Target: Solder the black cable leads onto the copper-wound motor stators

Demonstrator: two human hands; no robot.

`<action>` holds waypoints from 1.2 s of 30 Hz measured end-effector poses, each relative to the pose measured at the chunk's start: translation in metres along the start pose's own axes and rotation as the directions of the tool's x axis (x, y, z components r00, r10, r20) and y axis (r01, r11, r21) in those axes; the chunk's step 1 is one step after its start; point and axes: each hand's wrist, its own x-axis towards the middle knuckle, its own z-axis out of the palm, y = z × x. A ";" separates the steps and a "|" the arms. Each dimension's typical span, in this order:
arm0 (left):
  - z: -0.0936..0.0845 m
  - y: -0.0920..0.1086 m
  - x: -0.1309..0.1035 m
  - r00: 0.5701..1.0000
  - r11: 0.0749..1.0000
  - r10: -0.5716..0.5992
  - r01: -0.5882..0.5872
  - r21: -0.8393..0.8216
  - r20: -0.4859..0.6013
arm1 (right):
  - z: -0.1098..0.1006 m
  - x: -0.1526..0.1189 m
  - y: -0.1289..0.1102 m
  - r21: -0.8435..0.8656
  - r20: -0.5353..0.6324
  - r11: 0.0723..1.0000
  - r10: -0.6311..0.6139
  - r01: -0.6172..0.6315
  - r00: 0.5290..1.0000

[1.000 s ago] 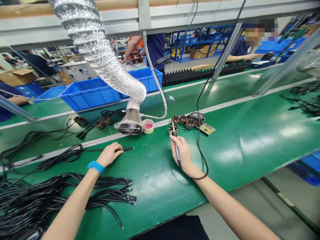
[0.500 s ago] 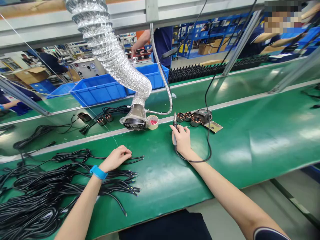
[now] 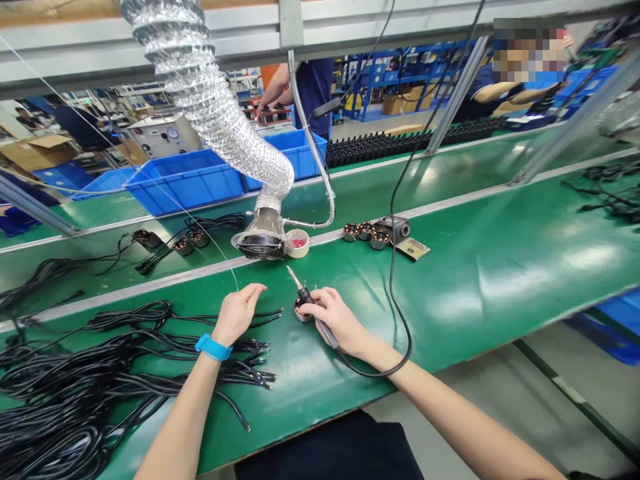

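My right hand is closed around a soldering iron, its tip pointing up and to the left. Under the same hand's fingers is a copper-wound stator, partly hidden, near the bench surface. A thin solder wire comes down from the upper left into my left hand, whose fingers are pinched together. Just beyond those fingers lie bare ends of black cables. Several more stators sit beside the soldering iron holder.
A fume extractor hood hangs over the bench, a tape roll touching it. Bundled black cables cover the left side. Blue bins stand behind the rail. The iron's cord loops down on the right. Co-workers work across the line.
My right hand has come left and nearer with the soldering iron, and a stator now shows under its fingers. My left hand has turned more upright. The view has shifted slightly right.
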 end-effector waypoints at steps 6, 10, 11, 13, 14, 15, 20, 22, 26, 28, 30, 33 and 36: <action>0.002 0.008 -0.003 0.997 0.997 0.043 -0.040 -0.065 0.056 | 0.003 -0.015 -0.017 0.036 -0.319 0.966 0.254 -0.256 0.913; 0.013 0.028 0.004 0.993 0.987 0.109 -0.103 -0.125 0.038 | 0.021 -0.014 -0.034 0.021 -0.311 0.917 0.384 -0.398 0.869; 0.017 0.032 0.006 0.991 0.985 0.133 -0.129 -0.114 0.032 | 0.024 -0.013 -0.036 0.018 -0.299 0.909 0.401 -0.415 0.866; 0.022 0.037 0.011 0.982 0.981 0.182 -0.177 -0.083 0.054 | 0.029 -0.011 -0.036 0.036 -0.285 0.900 0.426 -0.434 0.859; 0.024 0.038 0.013 0.976 0.978 0.202 -0.196 -0.075 0.078 | 0.029 -0.010 -0.035 0.053 -0.277 0.899 0.431 -0.434 0.858; 0.026 0.037 0.015 0.971 0.974 0.218 -0.211 -0.077 0.102 | 0.029 -0.009 -0.033 0.073 -0.267 0.901 0.431 -0.428 0.862; 0.020 0.029 0.018 0.970 0.960 0.167 -0.119 -0.252 0.179 | 0.020 -0.006 -0.016 0.183 -0.175 0.917 0.385 -0.354 0.906; 0.019 0.030 0.016 0.959 0.923 0.130 -0.024 -0.384 0.251 | 0.019 -0.002 -0.010 0.212 -0.148 0.920 0.362 -0.328 0.920; 0.025 0.039 0.012 0.950 0.845 0.075 0.100 -0.525 0.302 | 0.027 0.009 -0.002 0.195 -0.106 0.944 0.288 -0.264 0.952; 0.028 0.040 0.011 0.964 0.834 0.012 0.138 -0.535 0.267 | 0.032 0.014 0.000 0.182 -0.090 0.957 0.244 -0.225 0.965; 0.029 0.037 0.012 0.984 0.838 -0.049 0.133 -0.529 0.170 | 0.037 0.017 0.002 0.189 -0.097 0.962 0.220 -0.199 0.971; 0.026 0.026 0.015 0.995 0.894 -0.099 0.092 -0.438 0.007 | 0.043 0.018 0.005 0.219 -0.130 0.956 0.227 -0.195 0.965; 0.024 0.018 0.018 0.998 0.955 -0.036 0.020 -0.295 -0.048 | 0.046 0.017 0.007 0.240 -0.148 0.948 0.246 -0.207 0.958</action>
